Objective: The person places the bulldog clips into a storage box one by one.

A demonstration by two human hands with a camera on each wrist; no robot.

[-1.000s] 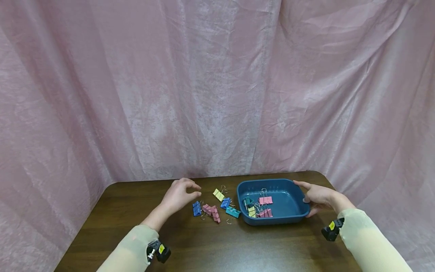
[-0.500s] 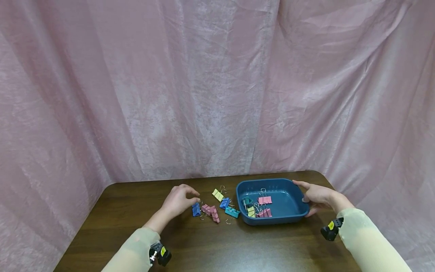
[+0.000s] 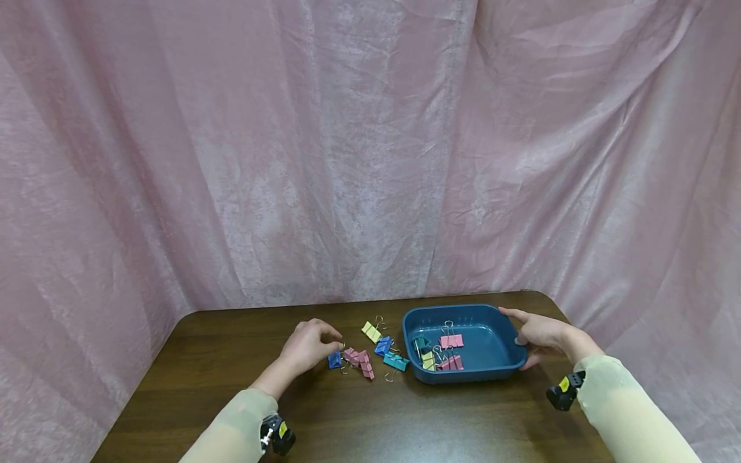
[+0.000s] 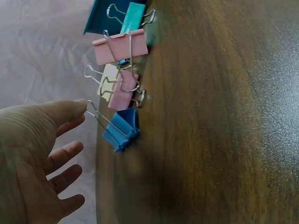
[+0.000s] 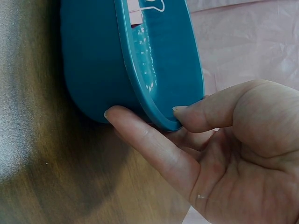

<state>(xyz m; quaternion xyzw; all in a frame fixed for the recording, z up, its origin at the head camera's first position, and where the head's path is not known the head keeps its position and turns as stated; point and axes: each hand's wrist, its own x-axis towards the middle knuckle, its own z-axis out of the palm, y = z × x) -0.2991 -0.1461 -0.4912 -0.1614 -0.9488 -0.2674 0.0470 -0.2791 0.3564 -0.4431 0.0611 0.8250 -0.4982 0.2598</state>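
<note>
Clips dot brown tabletop before pink curtain, right fingers pinching tray, grip of left fingers unclear.

From afar I see a teal-blue tray at five o'clock — pink, yellow, green binder clips inside; blue, pink, yellow, turquoise loose clips at six — brown wood-grain tabletop, mottled pink curtain at twelve.

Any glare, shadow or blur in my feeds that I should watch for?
Head: pale sheen on the table at the bottom, away from the clips. Left wrist: glare at the right edge, dark shadow below the blue clip, slightly soft picture. Right wrist: glare at the left edge, bright specks inside the tray.
</note>
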